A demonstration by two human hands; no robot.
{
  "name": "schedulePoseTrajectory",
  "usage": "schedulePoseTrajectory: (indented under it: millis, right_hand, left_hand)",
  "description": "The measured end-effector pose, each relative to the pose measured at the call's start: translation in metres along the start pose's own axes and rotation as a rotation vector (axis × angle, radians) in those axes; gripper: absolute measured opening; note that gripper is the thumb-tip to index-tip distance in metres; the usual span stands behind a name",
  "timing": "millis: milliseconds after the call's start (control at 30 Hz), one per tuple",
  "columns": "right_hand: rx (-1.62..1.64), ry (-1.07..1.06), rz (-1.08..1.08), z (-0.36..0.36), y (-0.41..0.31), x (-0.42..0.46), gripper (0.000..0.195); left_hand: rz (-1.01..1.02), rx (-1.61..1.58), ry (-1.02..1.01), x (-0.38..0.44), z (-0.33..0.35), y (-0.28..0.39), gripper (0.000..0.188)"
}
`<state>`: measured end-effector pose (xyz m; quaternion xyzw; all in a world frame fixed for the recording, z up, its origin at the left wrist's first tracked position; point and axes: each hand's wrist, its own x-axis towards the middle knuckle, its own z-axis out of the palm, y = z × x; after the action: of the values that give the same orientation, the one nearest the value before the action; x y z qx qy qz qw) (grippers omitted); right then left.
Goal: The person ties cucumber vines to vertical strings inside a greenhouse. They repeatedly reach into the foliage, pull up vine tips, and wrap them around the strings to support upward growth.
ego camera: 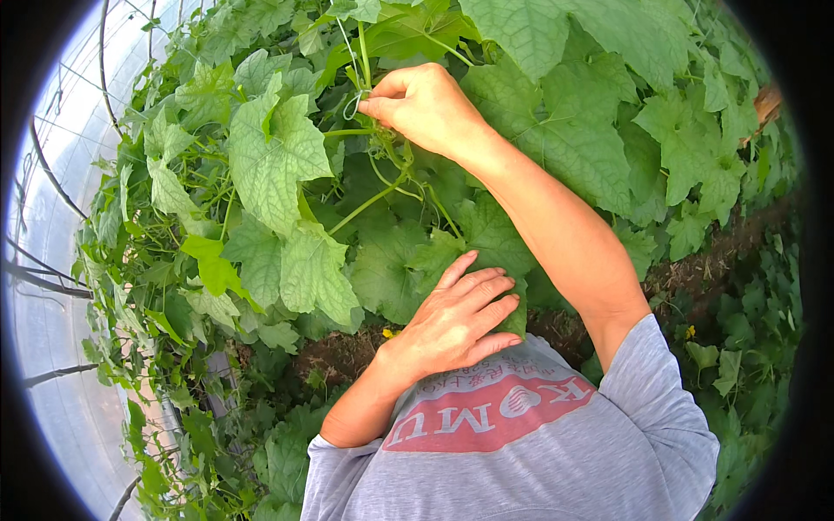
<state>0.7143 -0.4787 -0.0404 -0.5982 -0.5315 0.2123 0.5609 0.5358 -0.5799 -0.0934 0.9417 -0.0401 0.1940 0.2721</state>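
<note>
My right hand is raised at the top middle, thumb and forefinger pinched on a thin pale string. The string forms a small loop beside an upright green vine stem and runs up along it. Just below that hand are curled tendrils and a branching stem. Lower down, in front of the chest, my left hand lies palm down with its fingers slightly spread, over the edge of a broad green leaf. Nothing shows in its grasp; its palm side is hidden.
Dense lobed leaves surround both hands. Translucent greenhouse film with dark curved bars stands at the left. Brown soil shows under the foliage, with more low plants at the right and a small yellow flower.
</note>
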Motion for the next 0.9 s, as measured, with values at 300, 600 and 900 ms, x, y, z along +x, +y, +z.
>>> schedulePoseTrajectory:
  millis: [300, 600, 900]
  right_hand:
    - [0.054, -0.030, -0.061, -0.003, -0.004, -0.013, 0.020]
    - [0.090, -0.109, -0.098, 0.007, -0.023, -0.029, 0.018]
    - [0.104, -0.100, -0.151, 0.012, -0.024, -0.038, 0.015]
  left_hand:
    - [-0.206, 0.145, 0.443, -0.001, -0.042, 0.003, 0.015]
    - [-0.979, -0.772, 0.706, -0.020, -0.008, -0.106, 0.033]
    - [-0.869, -1.136, 0.738, -0.032, -0.002, -0.137, 0.029]
